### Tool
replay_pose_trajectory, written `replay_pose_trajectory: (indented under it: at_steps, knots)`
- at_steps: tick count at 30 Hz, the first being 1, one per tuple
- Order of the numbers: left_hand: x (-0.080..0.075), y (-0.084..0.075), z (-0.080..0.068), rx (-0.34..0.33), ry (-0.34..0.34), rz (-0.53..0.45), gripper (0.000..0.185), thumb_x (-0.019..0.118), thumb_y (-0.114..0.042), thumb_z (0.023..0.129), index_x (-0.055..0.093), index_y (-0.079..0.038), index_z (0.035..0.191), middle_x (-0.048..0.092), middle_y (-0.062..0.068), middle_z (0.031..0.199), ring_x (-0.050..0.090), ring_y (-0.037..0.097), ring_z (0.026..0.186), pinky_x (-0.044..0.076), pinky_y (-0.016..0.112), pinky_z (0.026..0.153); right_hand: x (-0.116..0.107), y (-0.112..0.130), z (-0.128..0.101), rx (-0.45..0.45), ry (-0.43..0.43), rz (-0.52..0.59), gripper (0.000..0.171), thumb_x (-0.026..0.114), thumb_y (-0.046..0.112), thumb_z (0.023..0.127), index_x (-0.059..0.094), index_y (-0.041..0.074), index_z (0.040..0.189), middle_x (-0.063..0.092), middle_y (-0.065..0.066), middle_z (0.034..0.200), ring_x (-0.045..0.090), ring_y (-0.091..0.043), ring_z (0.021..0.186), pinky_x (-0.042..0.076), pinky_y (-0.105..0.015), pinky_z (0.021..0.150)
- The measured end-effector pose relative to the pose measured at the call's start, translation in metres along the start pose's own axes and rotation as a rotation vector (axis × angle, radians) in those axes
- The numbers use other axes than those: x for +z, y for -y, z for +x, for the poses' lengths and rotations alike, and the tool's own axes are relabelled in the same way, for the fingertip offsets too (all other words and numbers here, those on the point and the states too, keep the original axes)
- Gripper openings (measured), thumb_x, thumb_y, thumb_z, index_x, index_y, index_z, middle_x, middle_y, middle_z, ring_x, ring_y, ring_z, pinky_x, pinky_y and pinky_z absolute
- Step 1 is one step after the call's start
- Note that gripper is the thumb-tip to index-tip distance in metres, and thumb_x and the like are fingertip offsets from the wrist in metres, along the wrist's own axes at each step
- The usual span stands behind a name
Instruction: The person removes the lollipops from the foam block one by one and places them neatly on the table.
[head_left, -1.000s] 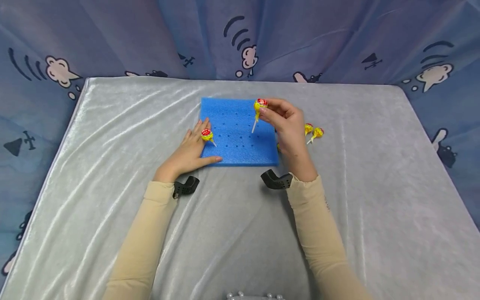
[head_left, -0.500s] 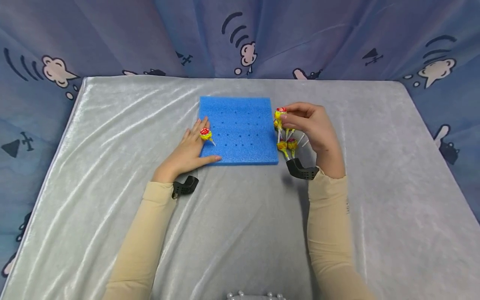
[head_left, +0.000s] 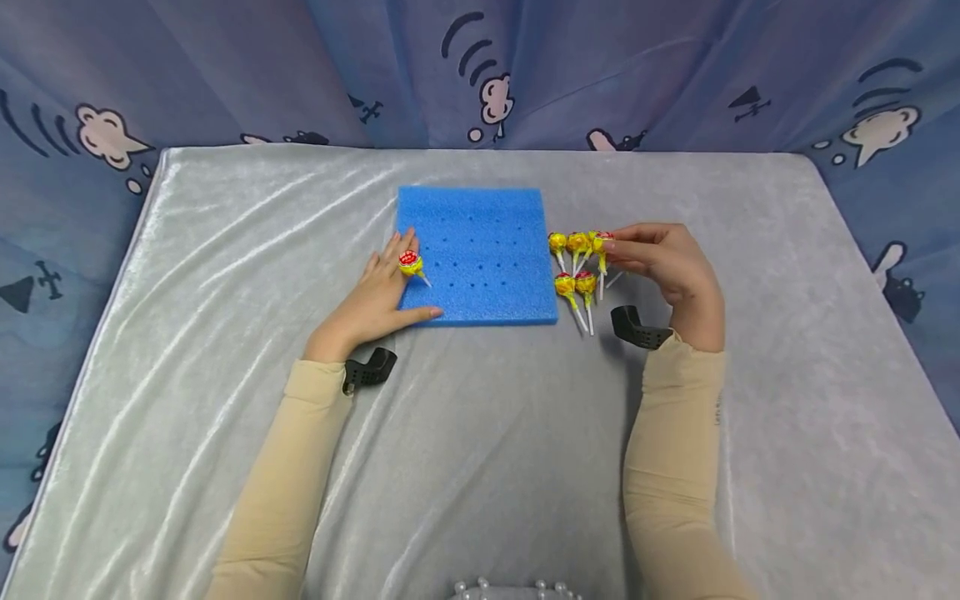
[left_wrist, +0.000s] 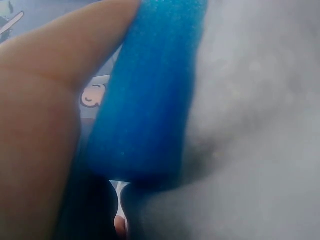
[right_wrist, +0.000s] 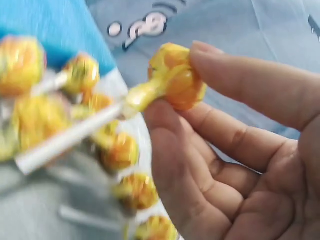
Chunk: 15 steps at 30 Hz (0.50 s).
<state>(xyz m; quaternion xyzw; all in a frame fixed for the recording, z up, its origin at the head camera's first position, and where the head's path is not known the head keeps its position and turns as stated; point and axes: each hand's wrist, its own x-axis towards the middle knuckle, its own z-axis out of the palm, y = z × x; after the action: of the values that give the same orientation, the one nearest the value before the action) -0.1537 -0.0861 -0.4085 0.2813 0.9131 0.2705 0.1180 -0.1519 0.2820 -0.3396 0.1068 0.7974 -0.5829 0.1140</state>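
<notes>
My right hand [head_left: 678,267] pinches the wrapped head of a yellow-and-red lollipop [right_wrist: 176,75] between thumb and fingers, its white stick pointing down in the head view. It hangs beside several other lollipops [head_left: 565,286] on the cloth, right of a blue foam block [head_left: 480,304]. Rows of small holes dot the block's top. Across the block's left edge lies my left hand [head_left: 375,304], fingers spread and thumb at the front edge. Near its fingers, one lollipop [head_left: 411,263] stands tilted with its stick in the foam.
A pale grey velvety cloth [head_left: 480,433] covers the table. Behind it hangs a blue patterned curtain [head_left: 600,75]. Each wrist carries a black camera mount [head_left: 637,327]. Pearl-like beads [head_left: 482,583] show at the near edge.
My right hand has moved right from above the foam block to the loose lollipops, still pinching its lollipop. The left hand has stayed in place on the block.
</notes>
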Motion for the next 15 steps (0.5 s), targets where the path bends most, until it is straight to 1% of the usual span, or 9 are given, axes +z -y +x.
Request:
replay_pose_trajectory:
  at_steps: [3, 4, 6, 7, 10, 13, 15]
  knots:
    - [-0.001, 0.001, 0.0, -0.001, -0.002, 0.003, 0.098, 0.06, -0.049, 0.088, 0.003, 0.0, 0.15, -0.009, 0.01, 0.157, -0.013, 0.023, 0.142, -0.003, 0.048, 0.114, -0.007, -0.005, 0.002, 0.062, 0.023, 0.012, 0.002, 0.069, 0.014, 0.086, 0.071, 0.013, 0.086, 0.068, 0.006, 0.081, 0.067, -0.008, 0.073, 0.055, -0.023, 0.071]
    - [-0.001, 0.001, 0.0, -0.001, 0.0, 0.002, 0.098, 0.06, -0.049, 0.088, 0.003, -0.001, 0.15, -0.01, 0.01, 0.157, -0.013, 0.022, 0.142, -0.003, 0.047, 0.114, -0.009, -0.007, 0.003, 0.082, 0.037, 0.012, 0.006, 0.069, 0.013, 0.087, 0.071, 0.016, 0.082, 0.068, 0.006, 0.079, 0.067, -0.008, 0.072, 0.055, -0.023, 0.071]
    - [-0.001, 0.001, 0.0, -0.001, 0.002, 0.002, 0.098, 0.06, -0.05, 0.088, 0.002, -0.001, 0.15, -0.01, 0.009, 0.157, -0.014, 0.022, 0.142, -0.004, 0.047, 0.114, -0.012, -0.01, 0.003, 0.123, 0.072, 0.011, 0.013, 0.068, 0.012, 0.087, 0.072, 0.019, 0.078, 0.069, 0.005, 0.077, 0.067, -0.009, 0.072, 0.055, -0.024, 0.071]
    - [0.0, 0.002, 0.0, -0.001, 0.002, 0.001, 0.098, 0.06, -0.05, 0.088, 0.002, -0.001, 0.15, -0.01, 0.009, 0.157, -0.014, 0.022, 0.142, -0.004, 0.047, 0.114, -0.014, -0.011, 0.002, 0.141, 0.091, 0.005, 0.014, 0.067, 0.012, 0.088, 0.072, 0.019, 0.076, 0.069, 0.005, 0.078, 0.067, -0.009, 0.072, 0.055, -0.024, 0.071]
    - [0.0, 0.002, 0.0, 0.001, 0.002, -0.001, 0.097, 0.06, -0.049, 0.088, 0.003, -0.001, 0.15, -0.01, 0.009, 0.157, -0.014, 0.022, 0.142, -0.004, 0.047, 0.114, -0.018, -0.017, 0.003, 0.18, 0.159, -0.012, 0.015, 0.066, 0.01, 0.089, 0.073, 0.017, 0.078, 0.07, 0.003, 0.08, 0.067, -0.01, 0.073, 0.055, -0.024, 0.072]
    - [0.0, 0.001, 0.0, 0.001, 0.003, -0.001, 0.097, 0.06, -0.049, 0.088, 0.003, -0.001, 0.15, -0.01, 0.009, 0.157, -0.013, 0.023, 0.142, -0.004, 0.047, 0.114, -0.02, -0.022, 0.005, 0.191, 0.204, -0.012, 0.013, 0.065, 0.008, 0.089, 0.075, 0.014, 0.083, 0.07, 0.001, 0.082, 0.067, -0.011, 0.075, 0.055, -0.025, 0.072]
    - [0.0, 0.001, 0.0, 0.0, 0.004, -0.001, 0.097, 0.06, -0.049, 0.088, 0.004, -0.001, 0.15, -0.01, 0.008, 0.157, -0.013, 0.022, 0.142, -0.004, 0.047, 0.114, -0.021, -0.024, 0.006, 0.19, 0.216, -0.009, 0.013, 0.064, 0.008, 0.09, 0.075, 0.012, 0.085, 0.07, 0.001, 0.083, 0.067, -0.01, 0.075, 0.055, -0.025, 0.072]
